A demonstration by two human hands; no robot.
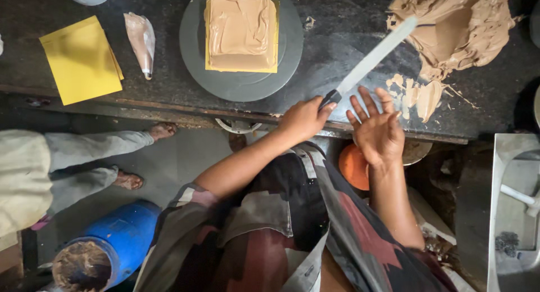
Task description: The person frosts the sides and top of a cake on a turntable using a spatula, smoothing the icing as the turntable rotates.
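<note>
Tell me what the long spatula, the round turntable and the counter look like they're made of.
Spatula in the left hand: likely steel, pale smooth flat blade, dark handle. Turntable: matte grey, plastic or coated metal, hard to tell. Counter: dark speckled polished stone, probably granite.

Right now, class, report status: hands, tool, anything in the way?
Left hand grips palette knife. Right hand open, empty. Cream smears beside the blade; frosted square cake on turntable.

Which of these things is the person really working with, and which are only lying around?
In use:
left hand gripping the long spatula
right hand, open
brown frosting heap
frosted square cake on grey turntable

Lying about:
piping bag
yellow cards
blue barrel
orange lid
</note>
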